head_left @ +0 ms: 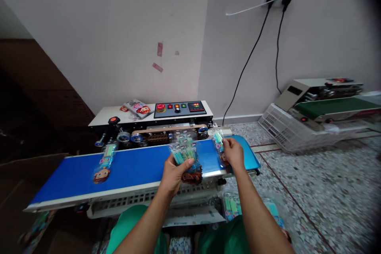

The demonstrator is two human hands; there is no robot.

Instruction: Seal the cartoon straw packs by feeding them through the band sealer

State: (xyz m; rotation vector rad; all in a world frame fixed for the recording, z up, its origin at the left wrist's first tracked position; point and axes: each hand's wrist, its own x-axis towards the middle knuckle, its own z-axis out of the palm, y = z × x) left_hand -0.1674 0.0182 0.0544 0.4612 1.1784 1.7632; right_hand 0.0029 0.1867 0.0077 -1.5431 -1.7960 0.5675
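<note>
My left hand [175,172] is closed round a fanned bundle of clear packets [186,154] with green and blue sticks inside and brown cartoon heads at the bottom. It hovers over the blue conveyor belt [135,170] of a band sealing machine. Pinched between the fingers of my right hand [233,152] is a single packet [218,141] of the same kind, held upright near the belt's right end. Farther left, another packet [107,158] lies on the belt with its top edge at the sealer's rollers.
The sealer's control panel [180,109] has a red button and a lit display. A blue tray [245,154] adjoins the belt's right end. More packets [232,205] sit low by my legs. A second sealer [336,105] rests on a white crate [275,129]. Power cords [253,51] run down the wall.
</note>
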